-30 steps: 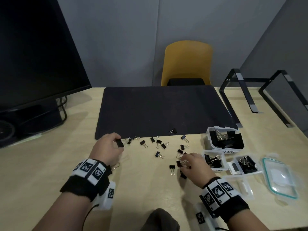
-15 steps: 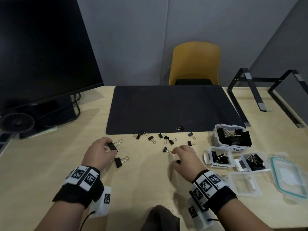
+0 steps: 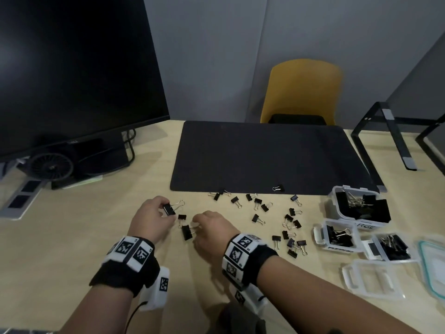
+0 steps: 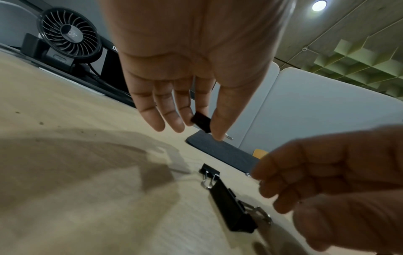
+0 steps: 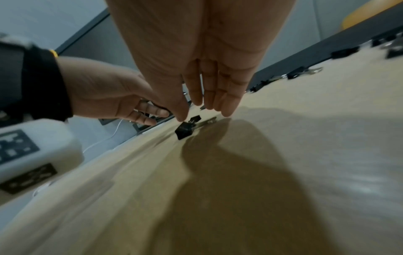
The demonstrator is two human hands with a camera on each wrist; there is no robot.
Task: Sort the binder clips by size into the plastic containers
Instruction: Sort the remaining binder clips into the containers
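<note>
My left hand pinches a black binder clip between thumb and fingers just above the table; the left wrist view shows that clip at the fingertips. Right beside it, my right hand reaches down over a larger clip lying on the wood, fingertips close to its wire handles, gripping nothing. A small clip lies between the two hands. Several loose clips are scattered toward the right. Three open plastic containers hold clips: large, medium, small.
A black desk mat lies behind the clips. Loose lids and a teal-rimmed lid sit at the right front. A monitor and small fan stand at the left, a laptop stand at the far right.
My right hand has moved left, away from the scattered clips, to the large clip beside my left hand. My left hand keeps its clip.
</note>
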